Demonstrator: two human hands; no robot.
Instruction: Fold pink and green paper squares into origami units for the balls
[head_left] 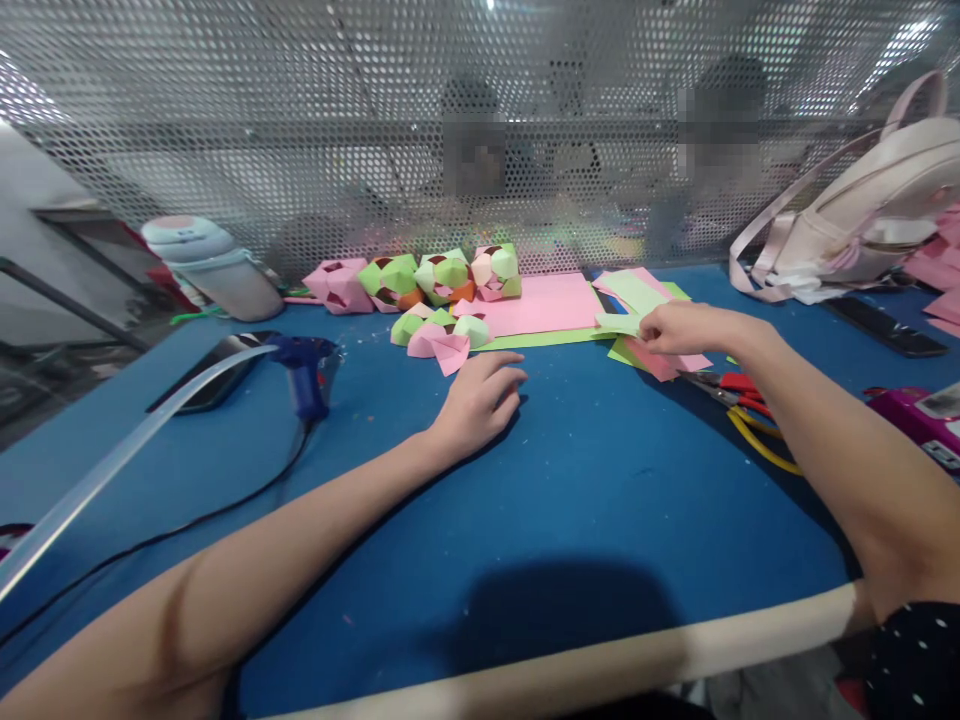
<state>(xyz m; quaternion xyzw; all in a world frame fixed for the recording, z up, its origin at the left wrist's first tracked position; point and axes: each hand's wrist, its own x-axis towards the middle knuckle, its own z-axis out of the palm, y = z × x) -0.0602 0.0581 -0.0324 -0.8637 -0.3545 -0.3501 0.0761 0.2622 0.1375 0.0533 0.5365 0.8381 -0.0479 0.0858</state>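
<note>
My left hand [480, 400] rests palm down on the blue table [525, 520], fingers loosely curled, holding nothing, just below a small pink and green folded paper piece [439, 335]. My right hand [679, 328] reaches to a pile of cut paper squares [637, 300] and pinches a light green sheet [619, 323] at its edge. A large pink sheet [544, 303] lies on a green sheet between the two hands. Several folded pink and green paper balls [420, 278] stand in a row behind it.
A blue glue gun [304, 370] with a clear stick and black cord lies at left, beside a phone [206, 375] and a capped bottle [214, 265]. Red scissors [731, 388] and a yellow loop lie under my right forearm. A pink backpack [862, 225] sits far right. Perforated metal screen behind.
</note>
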